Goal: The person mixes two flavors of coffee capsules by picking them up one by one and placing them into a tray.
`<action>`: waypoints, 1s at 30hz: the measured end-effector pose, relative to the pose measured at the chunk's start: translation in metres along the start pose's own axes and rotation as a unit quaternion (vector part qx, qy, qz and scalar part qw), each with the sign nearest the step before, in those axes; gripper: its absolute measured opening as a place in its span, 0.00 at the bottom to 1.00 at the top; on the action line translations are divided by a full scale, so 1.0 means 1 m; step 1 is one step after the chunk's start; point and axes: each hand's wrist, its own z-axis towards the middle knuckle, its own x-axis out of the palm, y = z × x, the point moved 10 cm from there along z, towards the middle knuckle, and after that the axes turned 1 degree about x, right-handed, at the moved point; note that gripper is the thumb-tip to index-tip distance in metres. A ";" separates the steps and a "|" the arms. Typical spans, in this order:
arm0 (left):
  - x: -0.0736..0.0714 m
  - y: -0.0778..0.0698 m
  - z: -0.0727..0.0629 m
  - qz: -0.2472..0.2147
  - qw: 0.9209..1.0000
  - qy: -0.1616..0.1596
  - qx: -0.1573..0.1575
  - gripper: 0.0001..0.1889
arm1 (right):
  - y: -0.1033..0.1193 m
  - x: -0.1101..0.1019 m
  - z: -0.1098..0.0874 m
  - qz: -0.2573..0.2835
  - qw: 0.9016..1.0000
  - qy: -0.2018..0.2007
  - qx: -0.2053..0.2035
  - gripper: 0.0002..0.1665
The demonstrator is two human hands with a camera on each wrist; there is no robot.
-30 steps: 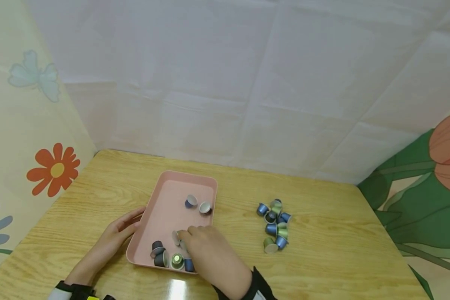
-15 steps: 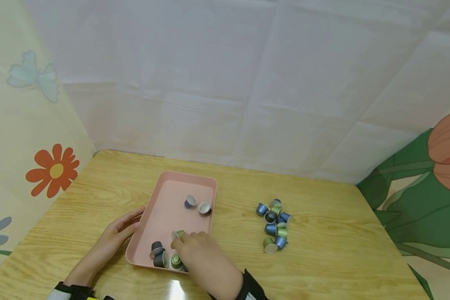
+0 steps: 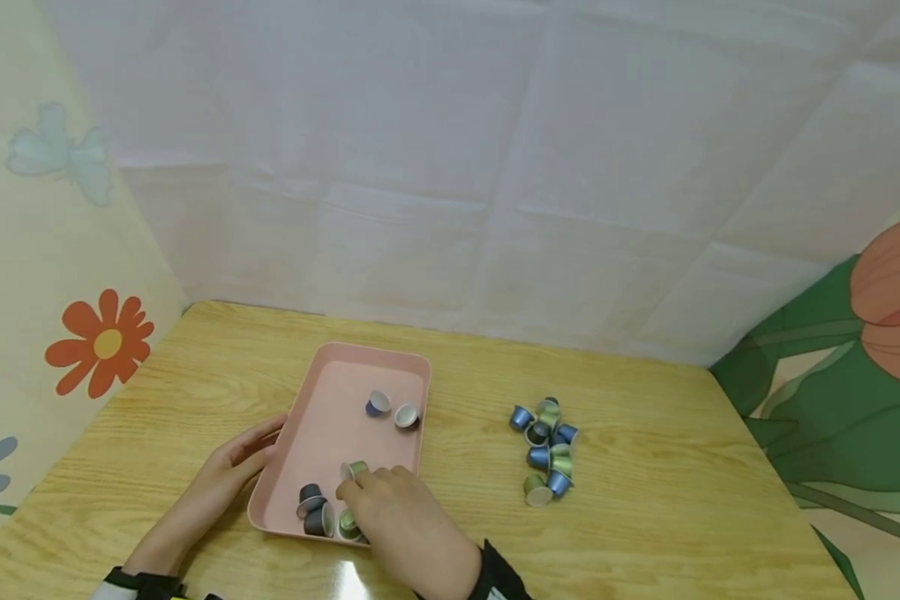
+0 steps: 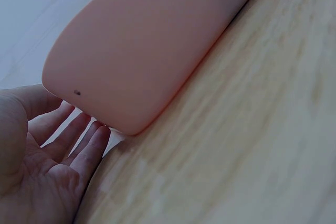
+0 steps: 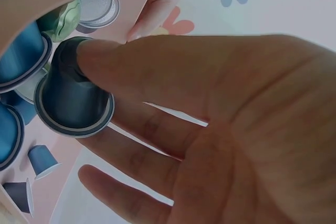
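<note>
A pink tray [image 3: 330,442] lies on the wooden table with coffee capsules in it. My left hand [image 3: 225,467] touches the tray's left wall with extended fingers; the left wrist view shows its fingertips [image 4: 97,140] against the tray's outer side. Over the near right part of the tray, my right hand [image 3: 412,525] pinches a dark blue coffee capsule [image 5: 73,100], thumb on its narrow end and fingers behind. In the head view that capsule is hidden under the hand. Just left of the hand are a pale green capsule [image 3: 357,468], a green one [image 3: 348,523] and dark capsules [image 3: 317,521].
Farther up the tray sit a blue capsule [image 3: 377,404] and a white-faced capsule [image 3: 407,416]. A cluster of blue, green and black capsules [image 3: 540,458] lies on the table to the right. White sheeting [image 3: 420,208] stands behind the table.
My right hand has shifted slightly left and toward the tray's near edge, uncovering more of the pale green capsule. The left hand keeps its place at the tray's side.
</note>
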 end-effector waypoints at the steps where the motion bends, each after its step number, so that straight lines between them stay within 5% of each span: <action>1: 0.000 0.000 0.000 -0.001 1.000 0.002 0.001 0.28 | 0.000 0.000 0.000 0.000 1.000 0.000 0.000 0.17; 13: -0.003 0.001 -0.001 0.001 1.000 -0.002 -0.005 0.28 | 0.001 -0.006 0.000 -0.011 1.000 -0.027 -0.003 0.14; 23: -0.002 0.002 0.000 0.002 1.000 -0.005 -0.008 0.28 | -0.009 -0.007 0.000 -0.029 0.999 -0.020 0.006 0.24; 30: -0.001 0.001 0.000 0.001 1.000 -0.004 -0.005 0.28 | -0.019 -0.019 -0.002 -0.042 0.997 -0.062 0.004 0.19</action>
